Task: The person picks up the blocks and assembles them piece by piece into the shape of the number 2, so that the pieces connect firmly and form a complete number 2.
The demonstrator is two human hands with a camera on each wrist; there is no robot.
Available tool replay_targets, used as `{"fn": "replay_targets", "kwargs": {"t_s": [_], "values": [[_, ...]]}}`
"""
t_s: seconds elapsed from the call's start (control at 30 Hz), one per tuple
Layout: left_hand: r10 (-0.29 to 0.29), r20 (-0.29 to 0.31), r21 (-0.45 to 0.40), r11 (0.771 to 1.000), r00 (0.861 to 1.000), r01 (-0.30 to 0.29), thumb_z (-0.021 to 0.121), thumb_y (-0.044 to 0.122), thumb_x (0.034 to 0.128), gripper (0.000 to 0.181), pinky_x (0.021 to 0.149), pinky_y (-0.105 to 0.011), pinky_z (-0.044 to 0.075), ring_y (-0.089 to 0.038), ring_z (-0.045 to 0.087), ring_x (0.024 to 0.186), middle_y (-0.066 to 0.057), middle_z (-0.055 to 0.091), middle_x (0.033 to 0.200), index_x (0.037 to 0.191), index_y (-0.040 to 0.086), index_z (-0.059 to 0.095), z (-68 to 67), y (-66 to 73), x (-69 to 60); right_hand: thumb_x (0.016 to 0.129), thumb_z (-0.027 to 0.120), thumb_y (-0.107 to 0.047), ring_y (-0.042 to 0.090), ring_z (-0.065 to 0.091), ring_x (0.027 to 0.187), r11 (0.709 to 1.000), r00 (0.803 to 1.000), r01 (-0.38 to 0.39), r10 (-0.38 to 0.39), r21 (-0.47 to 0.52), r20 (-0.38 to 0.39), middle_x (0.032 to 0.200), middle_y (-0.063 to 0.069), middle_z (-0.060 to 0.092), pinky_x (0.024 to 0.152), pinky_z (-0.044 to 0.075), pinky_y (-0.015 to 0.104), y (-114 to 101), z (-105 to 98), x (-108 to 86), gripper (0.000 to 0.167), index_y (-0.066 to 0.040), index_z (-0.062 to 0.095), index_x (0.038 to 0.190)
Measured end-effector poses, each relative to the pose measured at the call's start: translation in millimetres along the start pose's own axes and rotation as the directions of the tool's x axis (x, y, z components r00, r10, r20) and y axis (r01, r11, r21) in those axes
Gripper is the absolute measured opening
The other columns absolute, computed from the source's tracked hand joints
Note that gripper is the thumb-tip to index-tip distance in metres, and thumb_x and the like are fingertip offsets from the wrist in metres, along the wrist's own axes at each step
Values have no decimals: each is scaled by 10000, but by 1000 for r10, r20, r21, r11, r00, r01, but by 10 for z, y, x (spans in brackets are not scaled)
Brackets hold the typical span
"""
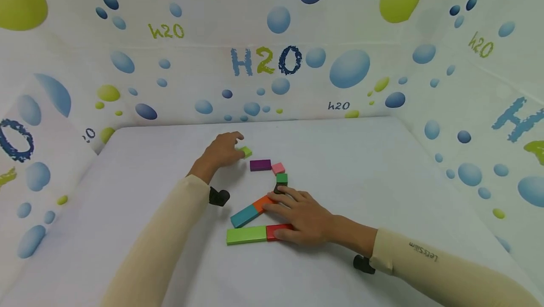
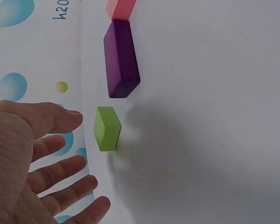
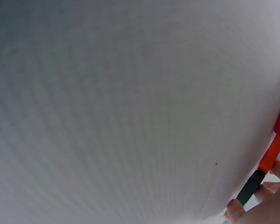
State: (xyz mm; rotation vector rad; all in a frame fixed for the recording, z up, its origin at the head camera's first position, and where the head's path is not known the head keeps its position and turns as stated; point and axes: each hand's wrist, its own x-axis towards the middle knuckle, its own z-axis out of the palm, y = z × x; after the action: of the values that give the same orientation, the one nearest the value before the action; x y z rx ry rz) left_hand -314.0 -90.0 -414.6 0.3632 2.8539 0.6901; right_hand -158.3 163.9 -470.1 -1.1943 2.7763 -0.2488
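Observation:
My left hand (image 1: 223,151) hovers with fingers spread beside a small lime-green block (image 2: 107,129); in the left wrist view a gap separates thumb and block. A purple block (image 1: 260,165) lies near it, then a pink block (image 1: 278,168), a green block (image 1: 282,179) and a black block (image 3: 248,190). Over the right part of this row, my right hand (image 1: 308,219) rests with fingers extended, touching the black block, an orange block (image 1: 262,203) and a red block (image 1: 274,232), which it partly covers. A teal block (image 1: 244,216) adjoins the orange one; a long lime block (image 1: 246,235) adjoins the red.
A white cloth-covered table (image 1: 361,165) lies under the blocks. Behind it hangs a white curtain (image 1: 204,75) printed with drops and "H2O", which also runs along both sides. Dark wrist cameras (image 1: 219,197) sit under the sleeves.

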Motion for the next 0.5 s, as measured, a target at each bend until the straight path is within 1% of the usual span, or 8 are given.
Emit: {"fn": "replay_targets", "kwargs": {"t_s": [0.1, 0.2, 0.3, 0.5], "values": [[-25, 19, 12, 1000, 1000, 25, 620, 231, 918, 591, 1044, -570, 460, -384, 530, 1277, -197, 543, 1428, 1467, 62, 483, -16, -13, 32, 1015, 409, -604, 274, 107, 1553, 1000, 1000, 1, -1, 6, 5, 1669, -35, 252, 1188, 256, 569, 3, -1, 14, 660, -308, 314, 1597], [-45, 27, 22, 999, 999, 44, 632, 250, 914, 596, 1039, -557, 466, -373, 543, 1258, -193, 561, 1404, 1457, 48, 493, -16, 2, 58, 1014, 408, -607, 260, 95, 1555, 1000, 1000, -7, 7, 9, 19, 1673, -44, 242, 1193, 246, 556, 6, -11, 13, 665, -313, 304, 1601], [-54, 30, 32, 998, 998, 54, 647, 259, 916, 593, 1042, -552, 465, -362, 546, 1251, -188, 567, 1397, 1447, 38, 503, -8, 18, 83, 1012, 415, -607, 259, 106, 1552, 1000, 1000, -10, 10, 6, 24, 1672, -43, 245, 1193, 250, 549, 7, -18, 13, 670, -310, 304, 1602], [-73, 41, 41, 997, 996, 72, 663, 274, 924, 586, 1080, -570, 430, -367, 511, 1275, -189, 544, 1426, 1435, 25, 517, 21, 40, 123, 1007, 444, -594, 253, 129, 1549, 1000, 1000, -10, 9, 20, 21, 1664, -46, 269, 1192, 259, 545, -3, -41, 16, 659, -302, 338, 1588]]}}
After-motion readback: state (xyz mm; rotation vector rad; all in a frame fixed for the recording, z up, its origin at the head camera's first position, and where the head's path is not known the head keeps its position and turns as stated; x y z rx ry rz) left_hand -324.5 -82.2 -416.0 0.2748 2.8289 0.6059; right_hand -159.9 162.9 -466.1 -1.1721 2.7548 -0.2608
